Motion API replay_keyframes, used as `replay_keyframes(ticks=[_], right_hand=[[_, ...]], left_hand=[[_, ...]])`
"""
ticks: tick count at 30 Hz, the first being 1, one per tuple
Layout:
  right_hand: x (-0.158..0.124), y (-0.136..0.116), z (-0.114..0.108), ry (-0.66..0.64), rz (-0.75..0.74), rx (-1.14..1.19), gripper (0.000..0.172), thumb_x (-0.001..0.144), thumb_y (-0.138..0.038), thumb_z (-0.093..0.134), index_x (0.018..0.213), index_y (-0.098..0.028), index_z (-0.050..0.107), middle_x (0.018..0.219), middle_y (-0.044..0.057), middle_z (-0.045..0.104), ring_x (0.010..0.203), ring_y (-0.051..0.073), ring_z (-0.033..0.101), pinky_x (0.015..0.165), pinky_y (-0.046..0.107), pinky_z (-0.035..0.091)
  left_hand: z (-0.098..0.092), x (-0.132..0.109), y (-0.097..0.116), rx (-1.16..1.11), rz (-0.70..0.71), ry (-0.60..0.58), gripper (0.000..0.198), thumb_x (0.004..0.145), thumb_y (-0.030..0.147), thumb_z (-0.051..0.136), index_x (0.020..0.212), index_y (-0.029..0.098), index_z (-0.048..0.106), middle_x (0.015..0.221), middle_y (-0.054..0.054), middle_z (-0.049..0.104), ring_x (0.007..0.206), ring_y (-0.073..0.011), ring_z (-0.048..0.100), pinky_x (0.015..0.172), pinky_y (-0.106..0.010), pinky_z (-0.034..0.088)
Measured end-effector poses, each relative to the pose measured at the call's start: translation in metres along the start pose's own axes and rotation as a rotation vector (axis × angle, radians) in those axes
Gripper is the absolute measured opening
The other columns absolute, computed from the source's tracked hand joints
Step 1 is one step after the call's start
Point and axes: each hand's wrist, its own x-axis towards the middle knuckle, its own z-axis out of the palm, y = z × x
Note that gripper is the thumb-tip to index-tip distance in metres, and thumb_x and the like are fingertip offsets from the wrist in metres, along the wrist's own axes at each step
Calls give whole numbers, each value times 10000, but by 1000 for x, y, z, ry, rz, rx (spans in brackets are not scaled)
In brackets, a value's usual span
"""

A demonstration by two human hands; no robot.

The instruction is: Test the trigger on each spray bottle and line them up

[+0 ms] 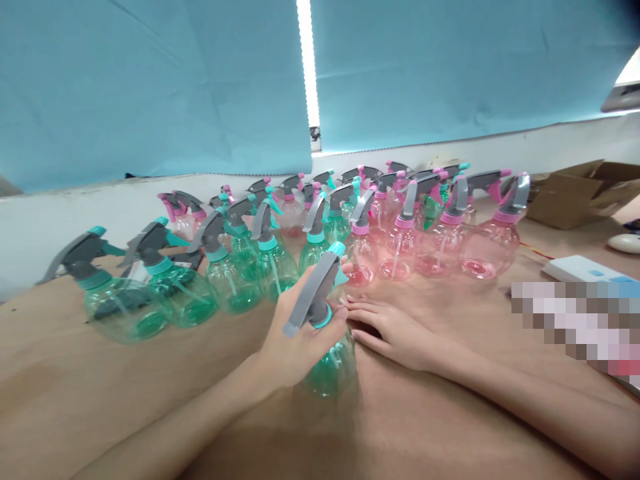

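My left hand is wrapped round the upper body of a green clear spray bottle, just below its teal collar. The bottle has a grey trigger head with a teal nozzle, and it stands nearest to me, in front of the rows. Its far side is partly hidden by my fingers. My right hand rests palm down on the brown table, fingers stretched towards that bottle and nothing in them. Whether its fingertips touch the bottle I cannot tell. Behind my hands stand several green spray bottles and several pink spray bottles.
An open cardboard box sits at the back right. In front of it lie a white and blue box and a white rounded object. Blue sheeting hangs over the wall behind the brown table.
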Motion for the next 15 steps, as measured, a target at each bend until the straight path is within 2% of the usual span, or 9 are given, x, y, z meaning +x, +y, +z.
replay_keyframes(ticks=[3,7,15], right_hand=[[0,0,0,10,-2,13,388,981,-374,473,1322,-217,572,1340,105,610,1301,272,501,1086,473,395],[0,1,1,19,-1,27,389,979,-376,477,1323,-222,573,1340,102,611,1294,272,508,1081,476,401],[0,-1,-1,2,5,-11,391,981,-379,470,1311,-203,586,1345,97,608,1294,263,508,1089,455,401]], left_hand=[[0,0,0,-53,-31,-51,445,811,298,536,1253,242,527,651,24,594,585,-172,584,561,-296,513],[1,1,1,-68,-30,-55,408,808,294,523,1211,231,519,690,21,590,597,-164,578,595,-302,521],[-5,1,-1,49,103,-55,106,759,262,503,860,230,507,714,11,608,555,-151,570,504,-269,451]])
